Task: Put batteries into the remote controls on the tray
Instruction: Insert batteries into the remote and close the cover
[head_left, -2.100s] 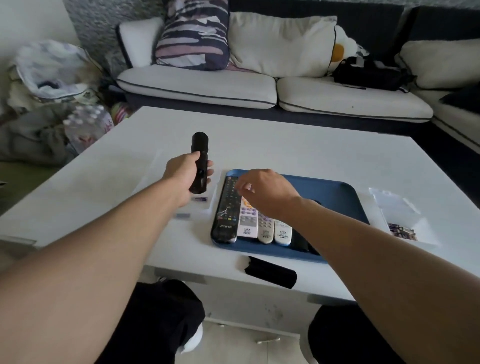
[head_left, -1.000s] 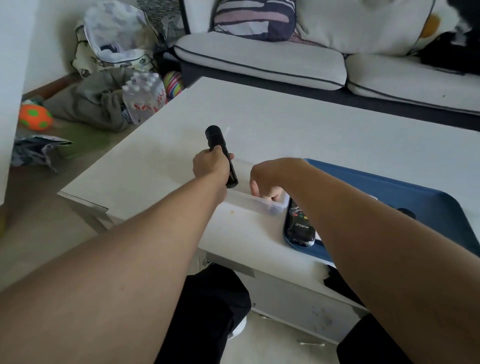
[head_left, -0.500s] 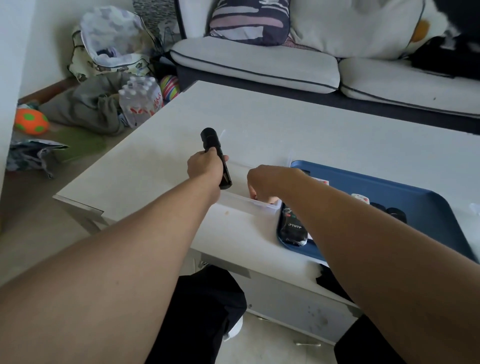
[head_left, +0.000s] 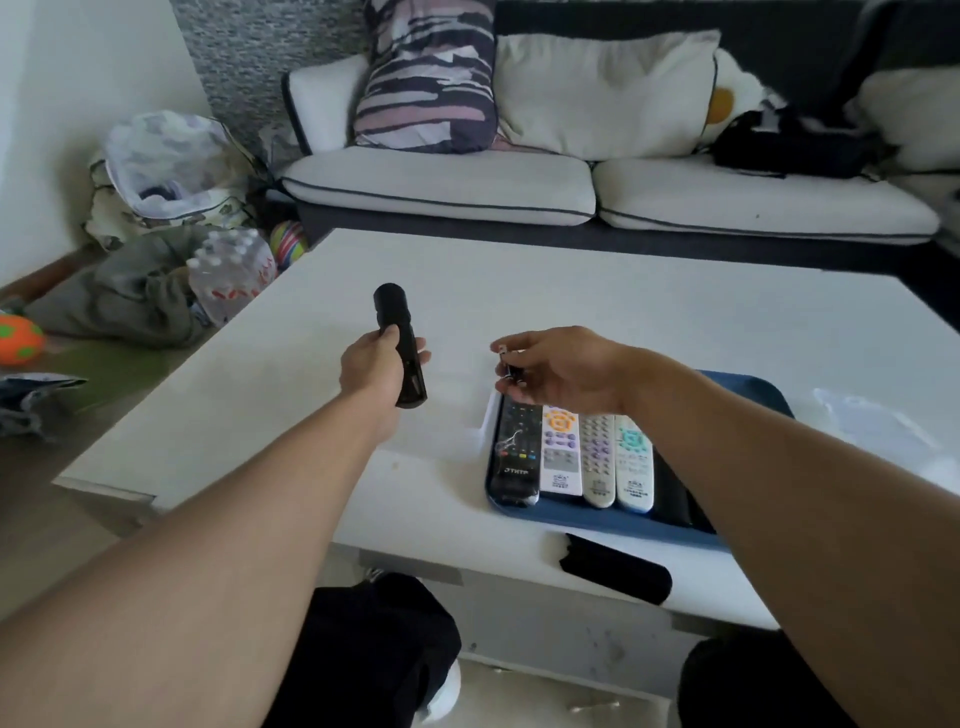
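My left hand (head_left: 371, 366) grips a long black remote (head_left: 397, 340) held above the white table (head_left: 649, 322), its far end pointing away from me. My right hand (head_left: 563, 371) pinches a small dark battery (head_left: 511, 370) between thumb and fingertips, just above the far left corner of the blue tray (head_left: 597, 517). On the tray lie a black remote (head_left: 516, 454), a white remote with orange buttons (head_left: 560, 451), and two more white remotes (head_left: 597, 460) (head_left: 632, 465). My right forearm hides the tray's right part.
A black battery cover (head_left: 615, 566) lies on the table's near edge. A clear plastic bag (head_left: 878, 426) lies right of the tray. A clear plastic sheet (head_left: 441, 439) lies left of the tray. A sofa with cushions (head_left: 597, 187) stands behind; bottles (head_left: 231, 273) and clutter sit on the floor left.
My right hand has risen from the clear plastic left of the tray and now pinches a battery. The view swung back right. My left hand still holds the black remote.
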